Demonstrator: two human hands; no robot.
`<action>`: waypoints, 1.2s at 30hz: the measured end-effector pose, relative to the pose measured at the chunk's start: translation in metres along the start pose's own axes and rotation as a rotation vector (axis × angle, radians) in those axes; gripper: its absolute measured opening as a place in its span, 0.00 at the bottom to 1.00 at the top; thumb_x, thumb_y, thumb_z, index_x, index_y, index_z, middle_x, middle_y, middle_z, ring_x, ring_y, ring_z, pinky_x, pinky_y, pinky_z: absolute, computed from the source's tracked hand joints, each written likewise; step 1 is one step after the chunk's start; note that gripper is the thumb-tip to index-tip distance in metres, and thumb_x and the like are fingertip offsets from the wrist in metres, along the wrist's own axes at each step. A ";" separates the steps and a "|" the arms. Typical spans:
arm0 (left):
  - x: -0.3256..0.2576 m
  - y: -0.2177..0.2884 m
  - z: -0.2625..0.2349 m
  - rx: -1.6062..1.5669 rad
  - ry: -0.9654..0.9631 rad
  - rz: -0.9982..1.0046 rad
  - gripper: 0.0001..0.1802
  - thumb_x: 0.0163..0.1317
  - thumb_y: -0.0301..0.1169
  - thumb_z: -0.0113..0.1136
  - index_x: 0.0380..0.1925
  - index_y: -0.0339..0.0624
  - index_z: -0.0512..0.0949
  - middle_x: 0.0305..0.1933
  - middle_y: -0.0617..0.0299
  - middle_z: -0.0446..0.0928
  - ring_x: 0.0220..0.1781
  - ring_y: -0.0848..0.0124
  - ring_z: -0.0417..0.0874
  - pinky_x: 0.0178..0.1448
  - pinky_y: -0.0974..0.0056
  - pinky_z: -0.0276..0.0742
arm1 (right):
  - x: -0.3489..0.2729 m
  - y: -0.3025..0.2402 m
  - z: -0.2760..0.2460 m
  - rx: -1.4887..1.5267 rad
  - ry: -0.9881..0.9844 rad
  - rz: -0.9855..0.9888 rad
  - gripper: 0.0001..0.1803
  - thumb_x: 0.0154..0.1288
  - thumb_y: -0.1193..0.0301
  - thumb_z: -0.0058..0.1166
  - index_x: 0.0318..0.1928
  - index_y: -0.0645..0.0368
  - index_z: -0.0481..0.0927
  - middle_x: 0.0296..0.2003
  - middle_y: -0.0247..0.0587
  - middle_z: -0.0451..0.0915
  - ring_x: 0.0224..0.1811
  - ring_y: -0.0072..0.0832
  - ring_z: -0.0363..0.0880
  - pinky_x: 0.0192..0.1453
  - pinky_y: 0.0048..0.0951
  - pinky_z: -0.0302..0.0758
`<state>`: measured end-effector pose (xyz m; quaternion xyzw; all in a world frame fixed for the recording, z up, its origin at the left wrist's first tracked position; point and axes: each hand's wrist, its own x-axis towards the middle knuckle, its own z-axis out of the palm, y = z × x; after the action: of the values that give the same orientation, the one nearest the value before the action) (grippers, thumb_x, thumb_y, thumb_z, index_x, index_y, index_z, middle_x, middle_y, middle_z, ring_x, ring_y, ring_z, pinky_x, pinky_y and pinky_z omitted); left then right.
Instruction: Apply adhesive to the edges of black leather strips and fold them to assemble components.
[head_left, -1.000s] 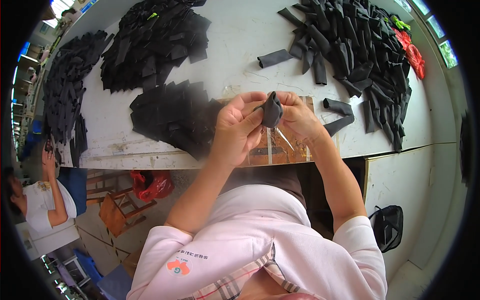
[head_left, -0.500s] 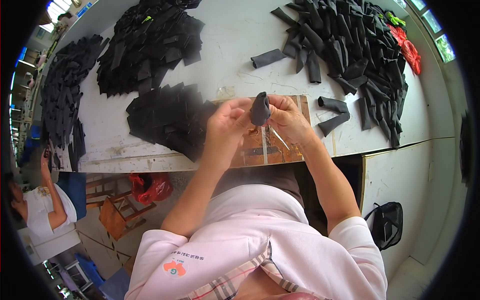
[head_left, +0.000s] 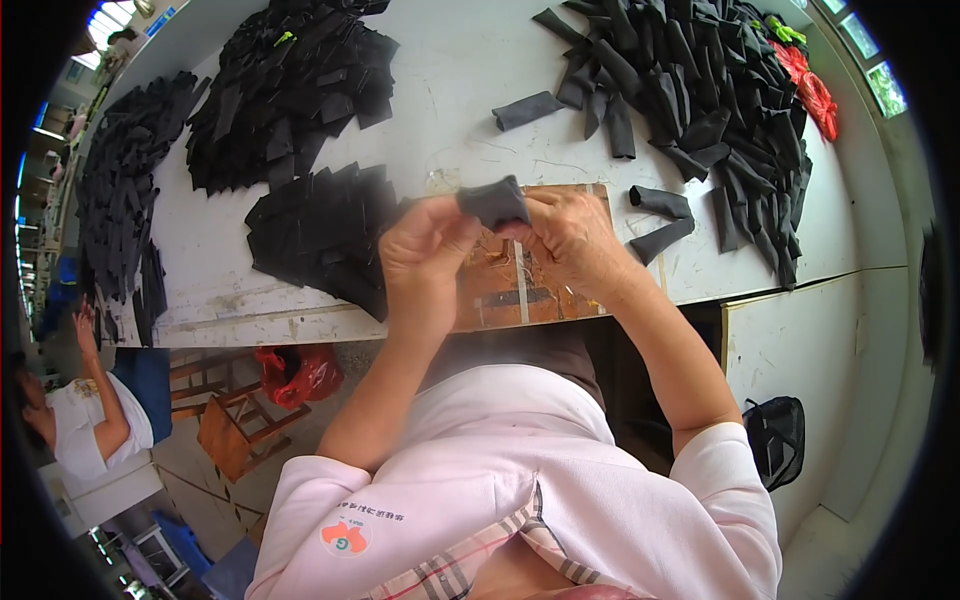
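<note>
A short tube of black fabric (head_left: 492,203) is stretched sideways between my two hands, above a worn brown board (head_left: 500,308) at the table's front edge. My left hand (head_left: 425,250) pinches its left end. My right hand (head_left: 575,240) is closed on the right end, with its fingertips at the tube's opening. Whether anything else sits inside my right hand is hidden. Left of my left hand lies a fanned stack of flat black fabric pieces (head_left: 315,235). Two loose black tubes, one of them a folded-looking tube (head_left: 662,203), rest right of my right hand.
Farther back on the white table (head_left: 450,100) are a heap of flat black pieces (head_left: 290,90), another heap (head_left: 125,190) at far left, and a pile of black tubes (head_left: 700,100) at right. A red plastic bag (head_left: 815,95) lies beside that pile. A co-worker (head_left: 95,410) sits at left near a wooden stool (head_left: 232,440).
The fabric tube has turned from upright to sideways between my hands. My left hand has moved left. A thin, pale pointed tool seen below my right hand is now out of sight.
</note>
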<state>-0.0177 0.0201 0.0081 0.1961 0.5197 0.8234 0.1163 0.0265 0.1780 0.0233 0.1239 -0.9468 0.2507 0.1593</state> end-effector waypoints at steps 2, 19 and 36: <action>0.004 0.000 0.012 -0.125 0.000 -0.085 0.06 0.55 0.24 0.57 0.33 0.37 0.75 0.34 0.61 0.78 0.38 0.76 0.76 0.48 0.69 0.70 | -0.008 0.009 0.017 0.140 0.053 0.066 0.04 0.50 0.72 0.54 0.24 0.58 0.74 0.19 0.40 0.72 0.23 0.39 0.72 0.25 0.35 0.67; 0.023 0.026 0.024 0.152 -0.191 -0.041 0.08 0.56 0.27 0.57 0.33 0.34 0.76 0.32 0.61 0.77 0.34 0.78 0.75 0.36 0.73 0.72 | -0.004 0.005 0.003 0.400 -0.231 0.362 0.13 0.59 0.64 0.51 0.24 0.60 0.78 0.17 0.44 0.74 0.19 0.38 0.72 0.25 0.33 0.67; 0.026 0.020 0.006 -0.128 -0.071 -0.005 0.08 0.59 0.28 0.54 0.32 0.34 0.76 0.33 0.59 0.78 0.35 0.77 0.74 0.44 0.73 0.68 | -0.008 0.002 0.021 0.427 -0.039 0.232 0.18 0.58 0.59 0.50 0.20 0.60 0.74 0.12 0.41 0.71 0.17 0.40 0.71 0.24 0.36 0.66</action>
<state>-0.0384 0.0269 0.0339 0.2158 0.4619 0.8472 0.1490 0.0281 0.1699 0.0026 0.0498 -0.8831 0.4594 0.0814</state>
